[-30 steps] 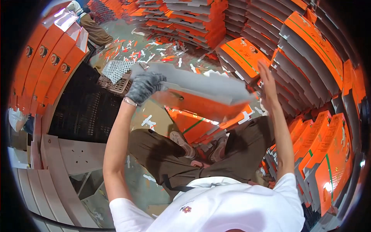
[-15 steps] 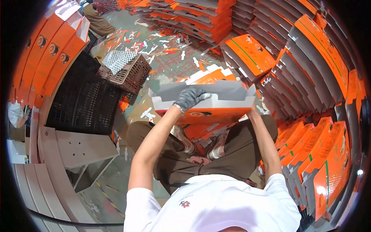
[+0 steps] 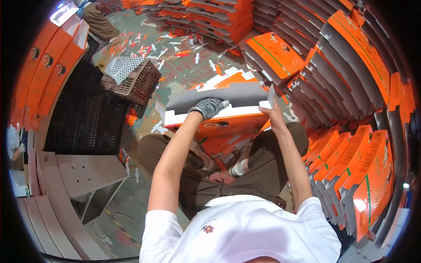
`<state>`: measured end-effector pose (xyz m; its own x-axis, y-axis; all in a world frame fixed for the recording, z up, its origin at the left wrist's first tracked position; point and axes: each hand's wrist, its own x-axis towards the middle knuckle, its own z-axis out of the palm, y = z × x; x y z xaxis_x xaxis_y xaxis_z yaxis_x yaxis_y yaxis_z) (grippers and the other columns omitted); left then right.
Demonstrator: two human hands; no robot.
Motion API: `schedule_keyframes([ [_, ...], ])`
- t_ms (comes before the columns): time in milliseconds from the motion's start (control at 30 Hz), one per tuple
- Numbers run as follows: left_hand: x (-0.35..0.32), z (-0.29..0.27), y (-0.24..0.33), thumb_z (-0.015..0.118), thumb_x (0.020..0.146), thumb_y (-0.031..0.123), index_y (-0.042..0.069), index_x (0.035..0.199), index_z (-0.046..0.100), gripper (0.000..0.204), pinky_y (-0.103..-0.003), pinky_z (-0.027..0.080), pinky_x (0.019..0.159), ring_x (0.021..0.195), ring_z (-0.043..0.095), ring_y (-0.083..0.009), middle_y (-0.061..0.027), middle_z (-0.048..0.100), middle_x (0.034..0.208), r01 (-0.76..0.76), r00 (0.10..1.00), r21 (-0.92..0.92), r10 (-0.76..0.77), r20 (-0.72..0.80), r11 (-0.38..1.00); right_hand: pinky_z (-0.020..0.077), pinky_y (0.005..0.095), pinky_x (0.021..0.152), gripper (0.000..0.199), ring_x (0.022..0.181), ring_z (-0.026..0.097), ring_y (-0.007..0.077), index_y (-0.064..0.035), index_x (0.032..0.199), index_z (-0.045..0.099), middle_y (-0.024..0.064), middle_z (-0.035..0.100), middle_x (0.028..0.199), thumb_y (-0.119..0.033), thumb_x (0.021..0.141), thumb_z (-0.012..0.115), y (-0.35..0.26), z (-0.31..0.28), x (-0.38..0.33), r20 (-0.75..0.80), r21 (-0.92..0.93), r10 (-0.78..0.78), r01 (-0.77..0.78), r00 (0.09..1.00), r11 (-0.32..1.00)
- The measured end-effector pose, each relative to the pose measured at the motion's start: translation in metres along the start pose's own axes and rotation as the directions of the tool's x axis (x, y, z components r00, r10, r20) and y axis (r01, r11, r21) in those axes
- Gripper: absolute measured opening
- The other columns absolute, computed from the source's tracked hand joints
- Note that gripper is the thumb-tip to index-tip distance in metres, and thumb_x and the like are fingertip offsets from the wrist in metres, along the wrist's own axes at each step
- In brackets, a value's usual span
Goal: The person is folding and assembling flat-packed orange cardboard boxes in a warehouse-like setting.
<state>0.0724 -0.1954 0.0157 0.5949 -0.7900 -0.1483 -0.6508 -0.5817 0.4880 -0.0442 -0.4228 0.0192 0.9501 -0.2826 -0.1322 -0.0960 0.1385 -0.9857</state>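
Above my knees is an orange cardboard box piece [image 3: 243, 122] with a grey inner face and pale, notched edges. Its grey far panel rises behind a white near edge. My left hand [image 3: 208, 108], in a grey striped glove, hooks over that near edge, its fingertips partly hidden in the gap between panels. At the right end, my bare right hand [image 3: 273, 114] pinches the corner flap, thumb on top and other fingers mostly out of sight. Under the piece, more orange cardboard [image 3: 223, 147] lies between my feet.
Tall stacks of folded orange-and-grey cardboard [image 3: 351, 74] stand to the right and behind. A brown plastic crate [image 3: 136, 81] and black crates [image 3: 83, 118] are on the left, near a grey stool-like stand [image 3: 87, 171]. Paper scraps litter the floor [image 3: 175, 57]. Another person's leg [image 3: 98, 22] shows far left.
The cardboard piece has shifted slightly left in the picture. My left fingers have slipped further behind its near edge, and my right hand has risen from the side to the top of the right corner.
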Motion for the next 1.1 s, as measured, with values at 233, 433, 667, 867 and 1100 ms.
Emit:
schedule_keyframes([
  [233,0.012,-0.003,0.032,0.035,0.088,0.04,0.019,0.12,0.047,0.041,-0.041,0.04,0.083,0.096,0.053,-0.0328,-0.0144,0.057,0.103,-0.116,0.99,0.038,0.118,-0.077,0.993,0.033,0.0291,0.092,0.054,0.109,0.043,0.0156,-0.0114,0.127,0.038,0.0044,0.044,0.121,-0.048,0.088,0.038,-0.028,-0.029,0.006,0.349,0.57,0.052,-0.256,0.936,0.781],
  [433,0.012,0.006,0.034,0.038,0.087,0.037,0.021,0.122,0.045,0.039,-0.04,0.04,0.085,0.098,0.052,-0.0319,-0.0134,0.054,0.11,-0.223,0.96,0.102,0.236,-0.149,0.97,0.0356,0.0235,0.081,0.049,0.096,0.045,0.0109,-0.0109,0.125,0.039,0.003,0.048,0.109,-0.011,0.079,0.055,0.003,-0.011,0.026,0.114,-0.156,0.102,-0.084,0.988,0.984],
  [667,-0.027,-0.001,0.031,0.05,0.079,0.012,0.016,0.113,0.049,0.034,-0.038,0.035,0.094,0.112,0.042,-0.0234,-0.0074,0.044,0.12,-0.073,0.499,0.516,0.479,-0.722,0.853,0.0374,0.0216,0.081,0.049,0.096,0.046,0.0106,-0.0069,0.12,0.044,0.0039,0.044,0.115,0.004,0.074,0.055,0.033,-0.049,0.053,0.025,-0.12,-0.032,0.035,0.999,0.992],
  [867,-0.111,-0.045,-0.086,0.037,0.086,0.002,0.001,0.131,0.027,0.047,-0.028,0.017,0.104,0.124,0.028,-0.0179,-0.0105,0.033,0.134,0.103,0.573,-0.33,-0.327,-0.752,0.938,0.0353,0.0217,0.084,0.043,0.098,0.045,0.0103,-0.0038,0.115,0.047,0.0021,0.047,0.108,0.003,0.074,0.056,0.015,-0.045,0.043,0.119,0.055,0.069,-0.076,0.991,0.996],
  [1100,-0.117,-0.032,-0.094,0.066,0.073,0.024,0.001,0.121,0.044,0.058,-0.029,0.038,0.09,0.106,0.049,-0.0218,-0.0149,0.051,0.118,0.422,0.815,-0.526,-0.564,-0.137,0.738,0.0397,0.0219,0.075,0.035,0.085,0.051,0.0095,-0.0018,0.105,0.054,0.002,0.055,0.091,0.001,0.071,0.057,-0.004,-0.05,0.046,0.397,-0.323,0.062,0.076,0.916,0.943],
])
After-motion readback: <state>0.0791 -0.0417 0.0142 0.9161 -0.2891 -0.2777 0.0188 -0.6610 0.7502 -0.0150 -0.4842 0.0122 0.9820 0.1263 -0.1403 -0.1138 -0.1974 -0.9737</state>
